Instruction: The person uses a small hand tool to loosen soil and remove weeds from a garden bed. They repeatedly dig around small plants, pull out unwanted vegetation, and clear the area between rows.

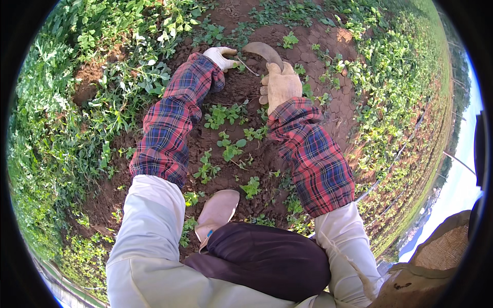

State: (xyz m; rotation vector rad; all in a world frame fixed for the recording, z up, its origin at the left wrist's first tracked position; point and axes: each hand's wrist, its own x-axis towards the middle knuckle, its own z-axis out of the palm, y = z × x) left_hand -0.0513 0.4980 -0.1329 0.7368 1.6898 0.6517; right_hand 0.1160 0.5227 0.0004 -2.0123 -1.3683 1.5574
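My right hand point(284, 85), in a tan work glove, grips a sickle by its handle, which the fingers hide. The curved, dull brown sickle blade point(265, 51) sweeps up and to the left, its tip close to my left hand. Wearing a whitish glove, my left hand point(220, 57) is low over the soil, thumb and fingers apart with a gap between them. Beside its fingertips are a small green seedling point(240, 67) and a thin pale twig point(248, 67). Several leafy young plants point(221, 116) grow between my forearms.
Dense weeds point(127, 77) cover the ground to the left. Cracked bare soil point(335, 94) lies right of the sickle, with more green growth point(379, 81) beyond. A thin pale line, perhaps a hose point(402, 148), runs along the right. My boot point(219, 211) rests among small plants.
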